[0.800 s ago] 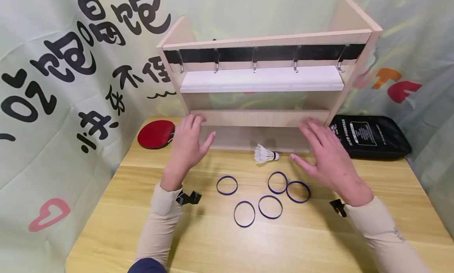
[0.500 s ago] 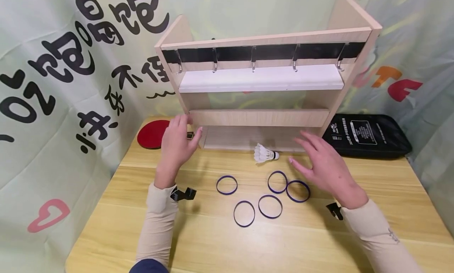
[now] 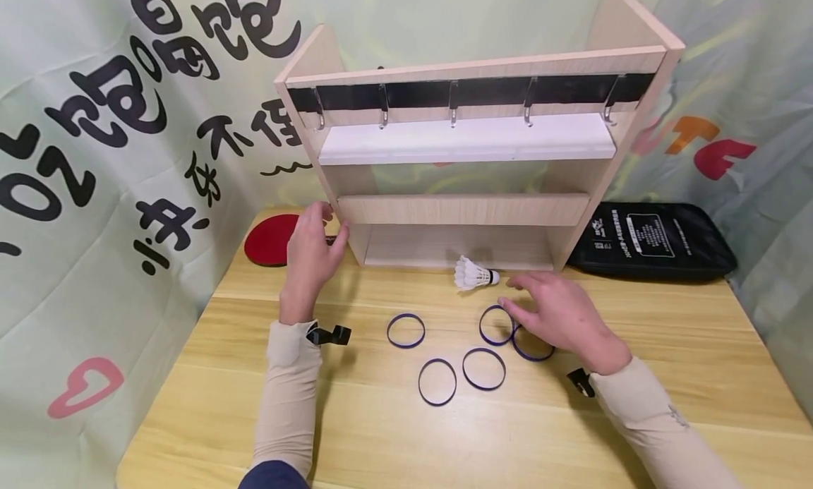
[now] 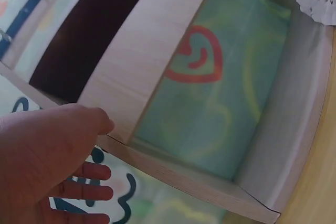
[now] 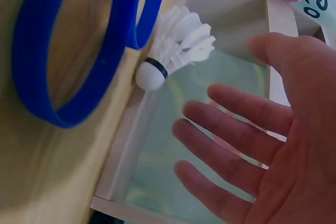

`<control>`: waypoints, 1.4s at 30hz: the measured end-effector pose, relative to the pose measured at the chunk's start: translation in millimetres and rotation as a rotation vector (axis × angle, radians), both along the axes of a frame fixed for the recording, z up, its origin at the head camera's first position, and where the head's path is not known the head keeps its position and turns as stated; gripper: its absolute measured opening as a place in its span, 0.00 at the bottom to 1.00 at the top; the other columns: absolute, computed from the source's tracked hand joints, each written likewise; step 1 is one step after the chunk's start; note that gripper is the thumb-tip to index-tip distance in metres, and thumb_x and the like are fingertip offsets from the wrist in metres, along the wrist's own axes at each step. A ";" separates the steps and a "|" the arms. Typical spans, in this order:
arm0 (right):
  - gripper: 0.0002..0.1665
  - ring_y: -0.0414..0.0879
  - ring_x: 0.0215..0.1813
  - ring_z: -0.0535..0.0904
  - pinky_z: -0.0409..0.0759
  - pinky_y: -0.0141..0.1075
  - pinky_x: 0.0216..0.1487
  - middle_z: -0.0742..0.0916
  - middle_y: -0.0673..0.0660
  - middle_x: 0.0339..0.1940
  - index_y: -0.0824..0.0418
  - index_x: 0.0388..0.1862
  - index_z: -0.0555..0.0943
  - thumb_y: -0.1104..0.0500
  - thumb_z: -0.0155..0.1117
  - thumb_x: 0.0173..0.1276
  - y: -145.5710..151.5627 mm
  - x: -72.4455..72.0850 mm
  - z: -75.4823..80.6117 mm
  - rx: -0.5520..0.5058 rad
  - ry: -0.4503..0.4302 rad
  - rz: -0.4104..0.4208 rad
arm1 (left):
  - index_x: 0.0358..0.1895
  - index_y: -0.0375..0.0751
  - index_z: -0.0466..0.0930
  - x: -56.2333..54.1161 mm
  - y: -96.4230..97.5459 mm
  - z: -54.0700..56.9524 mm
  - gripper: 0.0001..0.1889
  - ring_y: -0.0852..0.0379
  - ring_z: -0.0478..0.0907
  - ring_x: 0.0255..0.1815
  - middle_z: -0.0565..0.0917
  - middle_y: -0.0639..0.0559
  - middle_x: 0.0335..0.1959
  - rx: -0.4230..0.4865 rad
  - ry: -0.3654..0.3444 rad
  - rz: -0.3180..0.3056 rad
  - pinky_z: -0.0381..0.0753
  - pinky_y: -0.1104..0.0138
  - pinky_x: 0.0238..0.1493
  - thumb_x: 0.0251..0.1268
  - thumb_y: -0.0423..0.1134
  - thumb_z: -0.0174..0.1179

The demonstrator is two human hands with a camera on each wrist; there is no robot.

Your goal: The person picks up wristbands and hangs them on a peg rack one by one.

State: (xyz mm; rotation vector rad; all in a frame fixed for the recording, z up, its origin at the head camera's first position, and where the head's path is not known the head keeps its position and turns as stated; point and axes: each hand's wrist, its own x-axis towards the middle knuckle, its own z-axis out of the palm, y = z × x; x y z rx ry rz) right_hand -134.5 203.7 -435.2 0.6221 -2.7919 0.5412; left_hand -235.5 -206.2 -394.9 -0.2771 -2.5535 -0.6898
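Observation:
My left hand is at the left side panel of a small wooden shelf. Its thumb lies at the panel's front edge and its fingers are loosely extended on the outer side; whether they touch is unclear. The right hand, fingers spread and holding nothing, hovers to the right of a white feather shuttlecock. That shuttlecock lies on its side at the shelf's front edge. Several thin blue rings, like wristbands, lie on the table; the right hand partly covers one of them.
A red table tennis bat lies left of the shelf, its handle mostly behind my left hand. To the right sits a black zipped case. Metal hooks hang from the shelf's black strip above a white ledge. Printed cloth surrounds the wooden table.
The left hand has moved left, from in front of the shelf to its side panel. My right hand has come down and left from the shelf's right side toward the shuttlecock.

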 end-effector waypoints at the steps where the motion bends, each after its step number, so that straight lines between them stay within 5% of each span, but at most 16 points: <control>1: 0.20 0.60 0.47 0.93 0.91 0.56 0.45 0.95 0.62 0.47 0.62 0.54 0.89 0.49 0.75 0.74 -0.3 0.7 -2.1 0.002 -0.024 0.000 | 0.63 0.34 0.75 -1.3 0.4 -1.9 0.20 0.38 0.82 0.54 0.84 0.35 0.54 0.011 -0.002 0.002 0.88 0.46 0.48 0.81 0.45 0.63; 11: 0.13 0.42 0.31 0.84 0.85 0.46 0.34 0.91 0.52 0.31 0.61 0.46 0.91 0.52 0.74 0.74 -2.2 -0.6 -15.2 0.002 -0.104 0.009 | 0.75 0.32 0.69 -10.0 6.6 -19.9 0.24 0.36 0.86 0.53 0.87 0.32 0.55 0.211 0.016 -0.058 0.91 0.44 0.51 0.83 0.37 0.59; 18: 0.12 0.42 0.31 0.82 0.84 0.48 0.35 0.88 0.48 0.28 0.60 0.44 0.90 0.52 0.73 0.75 -8.5 -2.9 -20.6 0.032 -0.160 -0.001 | 0.79 0.38 0.65 -12.5 8.3 -28.5 0.27 0.36 0.90 0.54 0.88 0.31 0.61 0.399 0.057 -0.122 0.92 0.42 0.56 0.83 0.34 0.59; 25: 0.10 0.48 0.37 0.87 0.88 0.53 0.39 0.91 0.52 0.35 0.61 0.45 0.91 0.55 0.74 0.74 -10.7 -1.4 -26.8 0.036 -0.169 -0.026 | 0.78 0.40 0.66 -12.1 10.0 -29.7 0.26 0.36 0.91 0.53 0.88 0.32 0.62 0.417 0.072 -0.120 0.93 0.43 0.56 0.83 0.35 0.60; 36: 0.06 0.44 0.33 0.83 0.85 0.45 0.35 0.90 0.53 0.33 0.63 0.43 0.92 0.61 0.76 0.71 -11.2 -1.7 -27.5 0.016 -0.191 -0.069 | 0.69 0.33 0.77 -11.4 12.8 -26.1 0.20 0.36 0.91 0.43 0.89 0.33 0.55 0.468 0.165 -0.076 0.93 0.44 0.49 0.79 0.30 0.62; 42: 0.05 0.45 0.34 0.85 0.86 0.47 0.36 0.91 0.54 0.34 0.62 0.42 0.92 0.61 0.76 0.71 -10.7 -1.8 -27.0 0.012 -0.213 -0.085 | 0.68 0.33 0.79 -10.7 13.1 -24.8 0.18 0.38 0.91 0.41 0.90 0.34 0.52 0.469 0.183 -0.064 0.92 0.59 0.45 0.79 0.29 0.59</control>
